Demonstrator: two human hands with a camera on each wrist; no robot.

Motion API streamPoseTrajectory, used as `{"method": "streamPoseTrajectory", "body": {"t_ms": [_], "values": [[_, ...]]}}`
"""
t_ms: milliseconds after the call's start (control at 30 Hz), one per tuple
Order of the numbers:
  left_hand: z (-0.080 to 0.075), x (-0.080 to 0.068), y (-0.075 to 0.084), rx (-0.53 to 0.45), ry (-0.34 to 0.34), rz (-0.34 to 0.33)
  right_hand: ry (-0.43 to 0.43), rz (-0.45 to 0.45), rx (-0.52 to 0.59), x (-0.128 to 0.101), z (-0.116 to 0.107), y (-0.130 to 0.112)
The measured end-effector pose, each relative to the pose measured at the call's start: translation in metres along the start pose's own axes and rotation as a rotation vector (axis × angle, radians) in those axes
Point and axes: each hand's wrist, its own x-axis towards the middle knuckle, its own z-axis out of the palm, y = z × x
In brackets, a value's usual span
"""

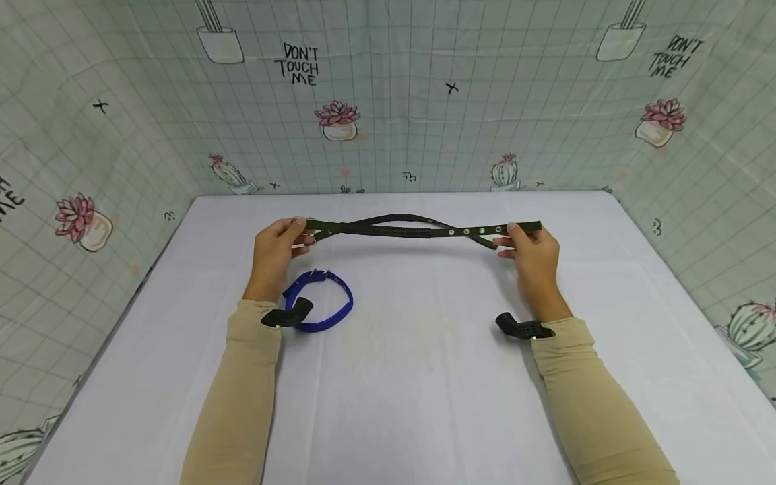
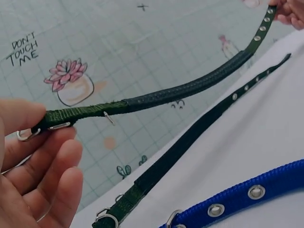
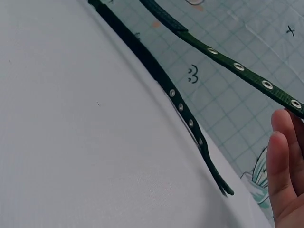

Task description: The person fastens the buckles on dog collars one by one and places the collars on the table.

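Stretched level above the white table is a dark green pet collar (image 1: 388, 230) with a black padded middle and metal eyelets. My left hand (image 1: 275, 252) pinches its buckle end between thumb and fingers; a metal ring shows there in the left wrist view. The eyelet end is pinched by my right hand (image 1: 533, 263). A second dark green collar (image 2: 175, 156) of the same look lies on the table behind the held one, its buckle toward the left. Just right of my left wrist, a blue collar (image 1: 339, 318) rests on the table, fastened into a loop.
Black wrist devices (image 1: 521, 328) sit on both sleeves; the left one overlaps the blue loop in the head view. A printed grid cloth (image 1: 400, 135) with cactus drawings hangs behind and beside the white table (image 1: 394, 404).
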Motion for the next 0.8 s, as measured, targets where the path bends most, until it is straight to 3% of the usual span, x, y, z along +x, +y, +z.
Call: {"method": "streamPoseTrajectory", "body": {"t_ms": [133, 400, 467, 667, 800], "values": [[0.004, -0.002, 0.004, -0.099, 0.019, 0.047, 0.035, 0.018, 0.115, 0.001, 0.003, -0.004], [0.015, -0.006, 0.012, -0.019, 0.048, 0.209, 0.050, 0.001, 0.173, -0.003, 0.009, -0.022], [0.016, -0.008, 0.014, -0.058, 0.003, 0.250, 0.058, 0.001, 0.176, -0.005, 0.009, -0.028], [0.020, -0.013, 0.019, -0.283, -0.224, 0.307, 0.060, -0.032, 0.158, -0.008, 0.011, -0.045], [0.022, -0.016, 0.024, -0.426, -0.279, 0.321, 0.036, -0.063, 0.198, -0.010, 0.013, -0.054]]}}
